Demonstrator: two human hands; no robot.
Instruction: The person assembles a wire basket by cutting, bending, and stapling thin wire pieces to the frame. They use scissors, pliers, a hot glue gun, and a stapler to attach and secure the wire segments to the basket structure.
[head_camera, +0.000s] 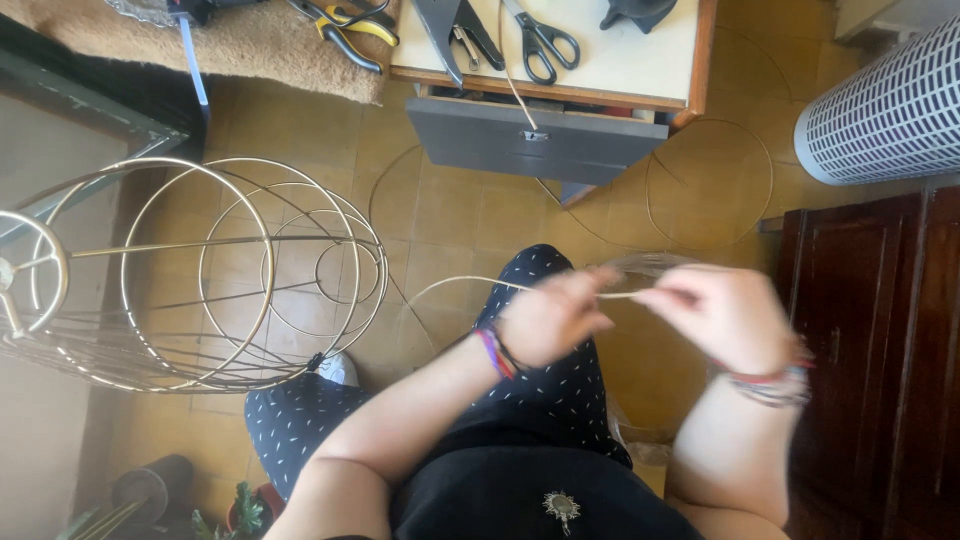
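Cane strand (470, 283) runs pinched between left hand (545, 318) and right hand (722, 315) grips.

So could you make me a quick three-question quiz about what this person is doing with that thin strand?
1. True or false: both hands, the left hand and the right hand, grip the pale cane strand.
2. Which tool lies on the worktable? A) black-handled scissors B) a hammer C) a saw
3. Fill in: the wire lampshade frame sits to the person's ____.

Key:
1. True: the strand runs between the two hands, though they are blurred.
2. A
3. Left
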